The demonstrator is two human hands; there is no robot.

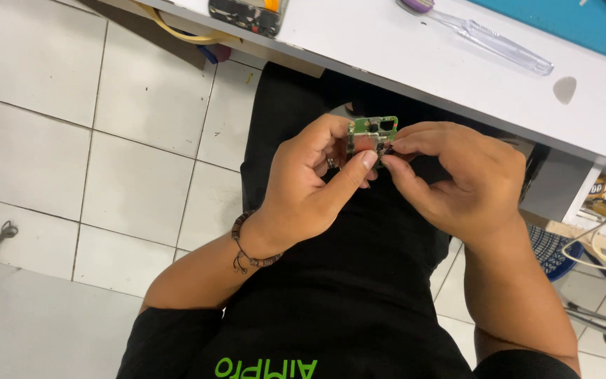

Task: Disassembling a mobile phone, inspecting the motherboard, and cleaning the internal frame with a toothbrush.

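Single view, taken from the camera on your head and facing steeply down over your own lap. Your torso in a black shirt (345, 295) fills the lower centre of the frame, so the lens sits close above your body. Your left hand (310, 179) and right hand (457, 179) meet just above the centre of the frame, at near range and in sharp focus. The white table edge (415, 63) runs diagonally across the upper right of the frame; the tiled floor (106, 161), farther off, occupies the left. No second view overlaps this one.
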